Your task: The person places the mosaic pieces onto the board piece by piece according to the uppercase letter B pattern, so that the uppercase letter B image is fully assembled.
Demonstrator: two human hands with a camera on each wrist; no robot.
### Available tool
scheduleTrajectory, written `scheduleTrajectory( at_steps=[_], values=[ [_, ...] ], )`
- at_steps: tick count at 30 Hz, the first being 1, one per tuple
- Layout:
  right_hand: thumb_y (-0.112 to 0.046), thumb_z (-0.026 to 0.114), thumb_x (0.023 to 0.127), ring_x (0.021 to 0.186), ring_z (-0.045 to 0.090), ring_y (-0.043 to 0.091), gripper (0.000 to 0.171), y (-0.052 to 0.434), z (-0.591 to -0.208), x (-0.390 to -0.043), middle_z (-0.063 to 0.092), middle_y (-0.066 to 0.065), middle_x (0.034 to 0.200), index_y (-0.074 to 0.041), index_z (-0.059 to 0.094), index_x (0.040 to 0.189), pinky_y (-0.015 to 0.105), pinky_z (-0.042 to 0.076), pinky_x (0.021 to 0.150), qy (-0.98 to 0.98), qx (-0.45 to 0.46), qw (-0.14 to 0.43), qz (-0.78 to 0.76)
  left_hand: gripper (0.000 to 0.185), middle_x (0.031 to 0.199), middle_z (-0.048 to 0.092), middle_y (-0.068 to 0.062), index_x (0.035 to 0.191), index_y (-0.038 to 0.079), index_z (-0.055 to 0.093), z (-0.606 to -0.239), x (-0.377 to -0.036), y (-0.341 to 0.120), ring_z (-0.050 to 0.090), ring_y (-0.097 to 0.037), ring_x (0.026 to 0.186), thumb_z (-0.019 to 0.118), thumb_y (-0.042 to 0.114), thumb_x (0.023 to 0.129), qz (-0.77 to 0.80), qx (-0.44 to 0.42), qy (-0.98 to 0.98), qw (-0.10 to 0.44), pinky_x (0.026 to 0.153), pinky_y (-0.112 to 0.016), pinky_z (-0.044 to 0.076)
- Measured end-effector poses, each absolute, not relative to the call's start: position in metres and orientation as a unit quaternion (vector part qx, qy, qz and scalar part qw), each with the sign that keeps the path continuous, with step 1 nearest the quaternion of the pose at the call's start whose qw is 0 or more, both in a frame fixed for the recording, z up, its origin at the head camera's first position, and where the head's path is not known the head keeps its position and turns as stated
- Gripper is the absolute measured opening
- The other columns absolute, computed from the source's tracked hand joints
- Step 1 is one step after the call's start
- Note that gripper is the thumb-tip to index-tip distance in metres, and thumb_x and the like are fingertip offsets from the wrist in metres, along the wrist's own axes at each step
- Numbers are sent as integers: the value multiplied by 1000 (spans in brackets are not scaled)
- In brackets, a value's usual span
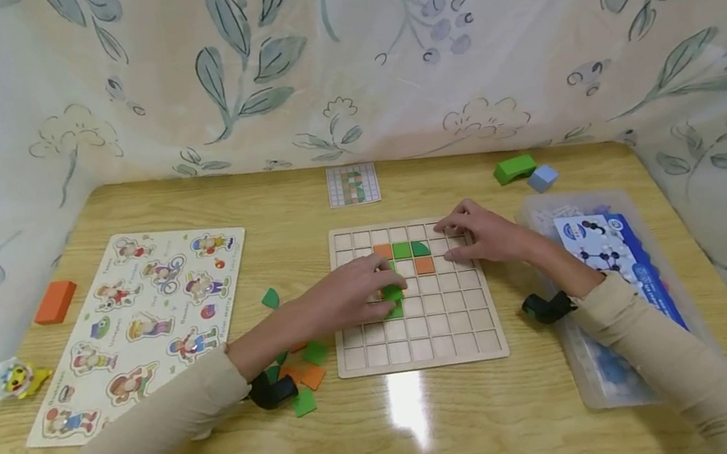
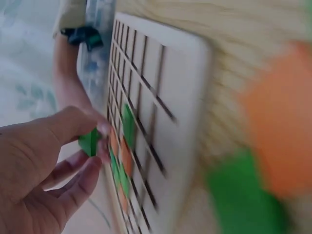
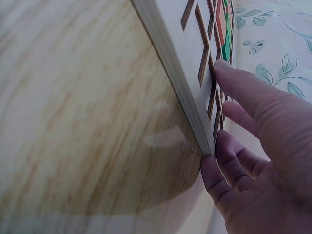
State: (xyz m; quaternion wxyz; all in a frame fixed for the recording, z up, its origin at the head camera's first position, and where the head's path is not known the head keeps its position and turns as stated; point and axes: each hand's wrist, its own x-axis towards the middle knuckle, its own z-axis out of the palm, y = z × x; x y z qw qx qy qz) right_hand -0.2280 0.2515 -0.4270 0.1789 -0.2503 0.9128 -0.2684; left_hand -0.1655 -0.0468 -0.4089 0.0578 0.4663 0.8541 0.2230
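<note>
A wooden grid board (image 1: pixel 423 358) lies mid-table, with orange tiles (image 1: pixel 424 265) and green tiles (image 1: pixel 402 250) in some of its squares. Over the board's left part, my left hand (image 1: pixel 339 296) pinches a small green tile (image 2: pixel 88 142) between thumb and fingers; its exact shape is partly covered. My right hand (image 1: pixel 487 233) rests at the board's upper right corner, thumb on the grid and one fingertip against the edge in the right wrist view. Left of the board, partly behind the left forearm, loose orange tiles (image 1: pixel 313 376) and green tiles (image 1: pixel 304 402) are scattered.
A small pattern card (image 1: pixel 362 193) lies behind the board. To the left are a picture puzzle board (image 1: pixel 150 297), an orange block (image 1: pixel 56 302) and a small toy figure (image 1: pixel 18 377). A plastic box (image 1: pixel 587 374), a green block (image 1: pixel 515 169) and a blue block (image 1: pixel 542 178) stand right.
</note>
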Motion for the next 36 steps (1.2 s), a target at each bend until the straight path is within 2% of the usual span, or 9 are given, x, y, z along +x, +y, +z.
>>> scheduleTrajectory(
  at_steps=[5, 12, 18, 26, 31, 36],
  values=[
    [-27, 70, 90, 111, 52, 30, 50, 255, -429, -228, 42, 14, 119, -10, 55, 134, 44, 42, 91, 911, -257, 173, -272, 22, 108, 60, -3, 113, 13, 67, -408, -171, -14, 55, -14, 90, 65, 14, 92, 212, 488, 846, 36, 79, -25, 49],
    [-25, 70, 90, 110, 52, 30, 49, 255, -428, -230, 42, 16, 118, -8, 56, 133, 43, 42, 88, 910, -267, 168, -269, 19, 110, 59, -3, 111, 14, 68, -413, -174, -1, 55, -13, 94, 65, 15, 92, 208, 475, 853, 55, 78, -23, 50],
    [-26, 70, 90, 110, 52, 30, 49, 255, -427, -229, 43, 16, 118, -8, 56, 134, 42, 42, 87, 911, -267, 165, -267, 19, 110, 61, -2, 110, 15, 68, -414, -175, 0, 56, -14, 95, 66, 14, 91, 199, 467, 860, 53, 75, -25, 51],
    [-26, 70, 90, 109, 51, 29, 49, 254, -425, -227, 42, 15, 118, -9, 56, 134, 42, 41, 88, 911, -259, 172, -269, 17, 105, 62, 0, 108, 18, 69, -416, -176, -6, 55, -11, 87, 67, 18, 91, 188, 448, 873, 52, 65, -22, 48],
    [-24, 70, 90, 111, 51, 30, 49, 255, -425, -227, 42, 14, 118, -10, 55, 134, 44, 42, 90, 911, -254, 175, -273, 15, 102, 61, 1, 107, 20, 70, -416, -175, -7, 54, -11, 85, 66, 21, 93, 174, 437, 880, 68, 65, -22, 46],
    [-25, 70, 90, 112, 52, 30, 49, 255, -427, -227, 42, 14, 118, -10, 55, 134, 45, 43, 91, 911, -259, 174, -269, 17, 102, 62, 2, 108, 21, 72, -415, -173, -12, 55, -11, 91, 68, 22, 91, 175, 433, 881, 72, 68, -24, 47]
  ],
)
